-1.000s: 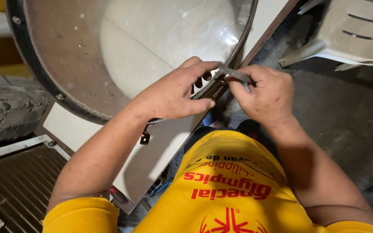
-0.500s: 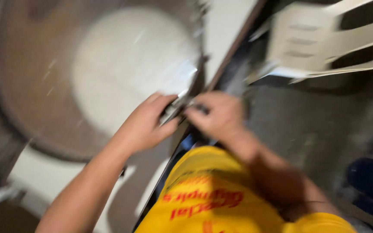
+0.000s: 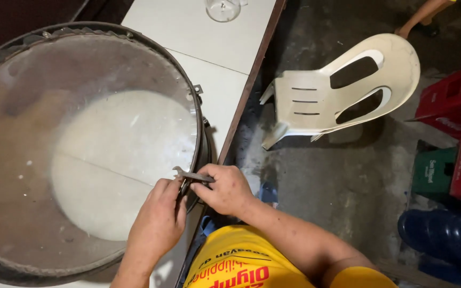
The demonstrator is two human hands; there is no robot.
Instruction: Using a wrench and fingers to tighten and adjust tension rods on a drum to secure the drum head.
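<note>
A large round drum [image 3: 6,106] with a worn, translucent skin and a dark metal hoop lies flat on a white table [image 3: 214,37]. My right hand [image 3: 225,189] grips a small grey wrench [image 3: 188,175] laid over the drum's near right rim. My left hand [image 3: 158,224] rests against the same rim, its fingers closed on the hoop's hardware just under the wrench. A yellow shirt with red print [image 3: 236,264] fills the bottom of the view.
A white plastic chair [image 3: 348,90] stands on the concrete floor to the right of the table. Red and green bottle crates [image 3: 454,138] and a blue water container [image 3: 444,234] sit at the far right. A clear glass [image 3: 222,8] stands at the table's far end.
The view has swung up and right, showing the whole drum and the chair. Both hands stay at the rim with the wrench.
</note>
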